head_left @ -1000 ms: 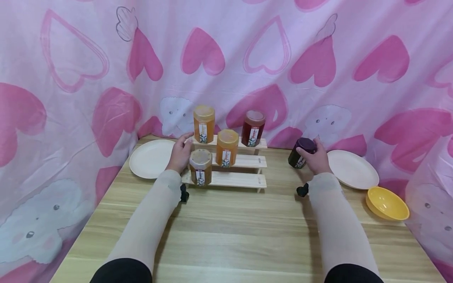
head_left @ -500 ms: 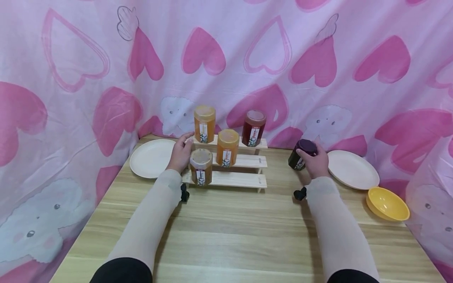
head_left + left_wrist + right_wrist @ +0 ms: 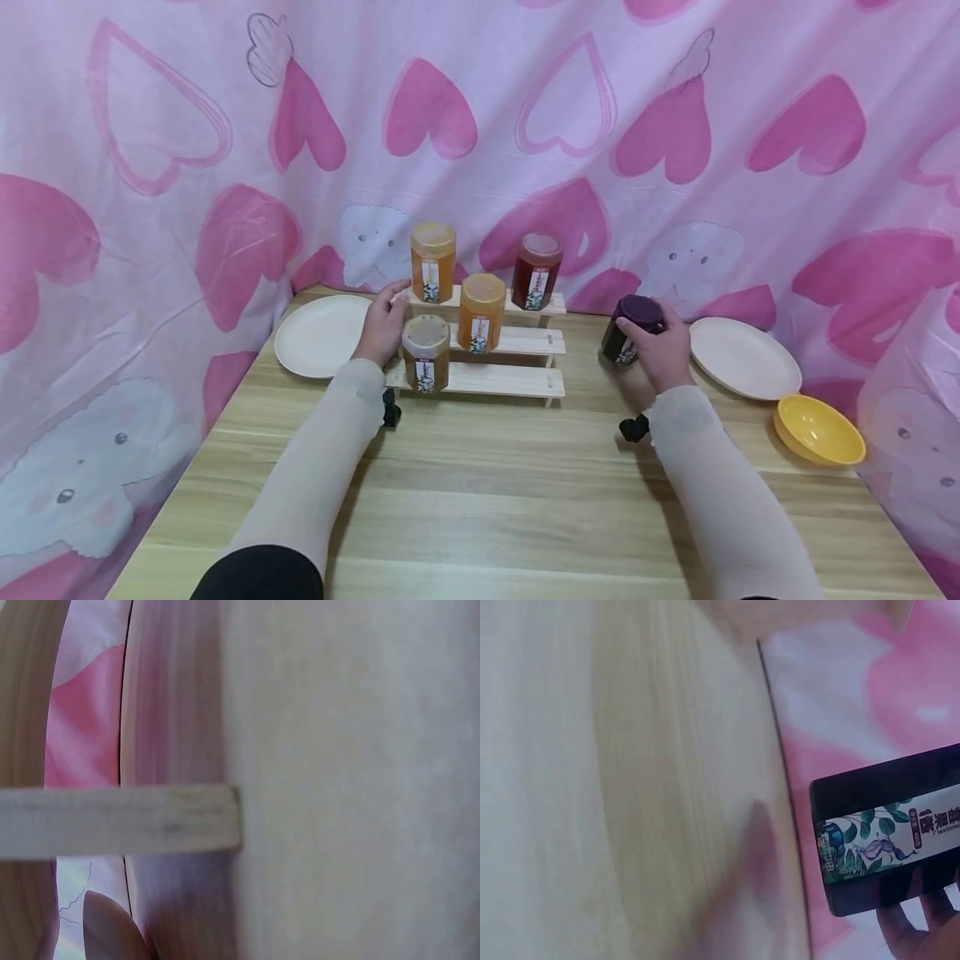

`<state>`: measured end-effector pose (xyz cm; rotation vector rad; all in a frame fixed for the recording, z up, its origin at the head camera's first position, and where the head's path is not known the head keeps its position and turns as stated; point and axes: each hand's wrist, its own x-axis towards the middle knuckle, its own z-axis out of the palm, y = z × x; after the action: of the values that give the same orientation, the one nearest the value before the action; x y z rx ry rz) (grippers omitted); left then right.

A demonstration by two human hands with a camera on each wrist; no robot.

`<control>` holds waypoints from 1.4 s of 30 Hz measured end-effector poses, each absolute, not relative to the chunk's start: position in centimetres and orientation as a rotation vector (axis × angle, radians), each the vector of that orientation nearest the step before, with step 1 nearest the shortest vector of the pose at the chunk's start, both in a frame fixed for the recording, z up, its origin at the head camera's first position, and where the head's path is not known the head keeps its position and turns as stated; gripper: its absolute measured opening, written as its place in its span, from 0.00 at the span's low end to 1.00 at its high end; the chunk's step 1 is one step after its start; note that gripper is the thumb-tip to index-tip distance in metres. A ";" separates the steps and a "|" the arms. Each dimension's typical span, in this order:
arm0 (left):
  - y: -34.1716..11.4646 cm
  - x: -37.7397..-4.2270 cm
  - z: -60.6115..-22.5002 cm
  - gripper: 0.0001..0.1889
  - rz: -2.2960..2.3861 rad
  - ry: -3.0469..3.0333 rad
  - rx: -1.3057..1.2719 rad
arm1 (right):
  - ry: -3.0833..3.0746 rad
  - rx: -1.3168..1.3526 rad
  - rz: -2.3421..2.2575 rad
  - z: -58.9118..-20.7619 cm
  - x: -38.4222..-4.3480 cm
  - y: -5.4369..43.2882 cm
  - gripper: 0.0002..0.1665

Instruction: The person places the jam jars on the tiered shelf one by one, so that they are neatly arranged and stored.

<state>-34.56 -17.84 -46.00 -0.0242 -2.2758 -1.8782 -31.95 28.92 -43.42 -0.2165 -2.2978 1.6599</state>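
My right hand point(image 3: 663, 350) grips a dark jar point(image 3: 621, 346) with a purple-black lid, to the right of a stepped wooden rack point(image 3: 517, 381). The right wrist view shows this jar point(image 3: 885, 832) with its printed label and fingers along its side. At the rack's left end, my left hand point(image 3: 381, 327) holds the end of the top shelf. An amber jar point(image 3: 433, 267) and a red jar point(image 3: 537, 275) stand on that top shelf. An orange jar point(image 3: 482, 315) is on the middle shelf, and a brownish honey-coloured jar point(image 3: 426, 357) on the lowest, close beside my left hand.
A white plate point(image 3: 318, 337) lies left of the rack, partly behind my left hand. Another white plate point(image 3: 750, 362) sits at the right, with a yellow bowl point(image 3: 817, 429) in front of it. Behind the wooden table point(image 3: 480, 500) hangs a pink heart-patterned curtain point(image 3: 495, 100).
The right hand and its dark jar have shifted slightly left, toward the rack, and a little nearer to me. My left hand stays at the rack's end.
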 end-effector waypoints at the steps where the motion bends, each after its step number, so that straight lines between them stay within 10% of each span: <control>1: -17.8 -34.6 -46.0 0.23 -1.880 -2.276 -0.026 | -2.303 -0.212 1.657 -43.2 -31.7 28.7 0.47; 42: -17.9 -34.5 -45.9 0.24 -1.902 -2.303 -0.014 | -2.285 -0.041 1.810 -41.0 -23.8 15.6 0.38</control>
<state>-34.49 -17.93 -45.91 -0.0137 -2.3031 -1.9020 -23.78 15.63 -41.05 -0.0412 -2.2845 1.8097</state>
